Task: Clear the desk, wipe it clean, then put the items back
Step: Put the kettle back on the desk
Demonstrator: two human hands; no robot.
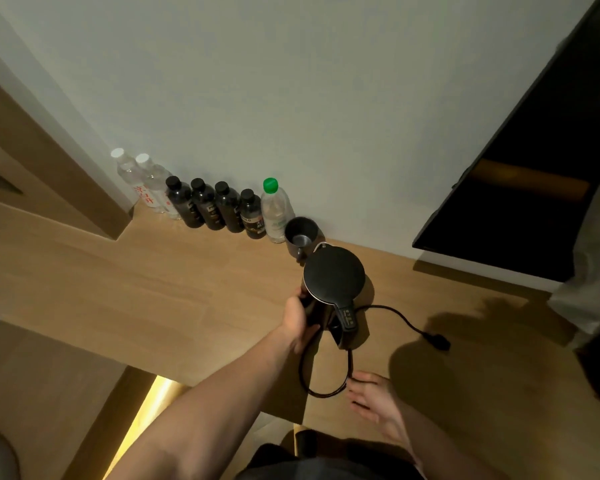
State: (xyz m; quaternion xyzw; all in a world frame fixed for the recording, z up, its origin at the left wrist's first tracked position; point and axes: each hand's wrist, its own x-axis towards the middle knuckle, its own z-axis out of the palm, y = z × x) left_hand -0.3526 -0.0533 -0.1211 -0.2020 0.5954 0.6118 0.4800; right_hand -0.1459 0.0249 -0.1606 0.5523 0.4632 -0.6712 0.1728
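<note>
From my head camera, the handle of the black round electric kettle (pixel 334 274) is mostly hidden behind my left hand (pixel 300 318), and I cannot make out if the kettle sits on its base or is lifted a little. The labels of the four dark bottles with black caps (pixel 215 209) are too dim to read. The black flat screen (pixel 520 174) at the right is cut off by the picture edge.

My left hand is curled around the kettle handle and grips it. My right hand (pixel 378 400) is released, fingers straight and spread, and the fingertips touch the loop of the black power cord (pixel 326 382) on the light wooden desk (pixel 153 278). The cord's plug (pixel 439 341) lies on the desk to the right. Behind the kettle, a dark metal mug (pixel 300 235) stands just beside a clear bottle with a green cap (pixel 274 213), near the wall.
</note>
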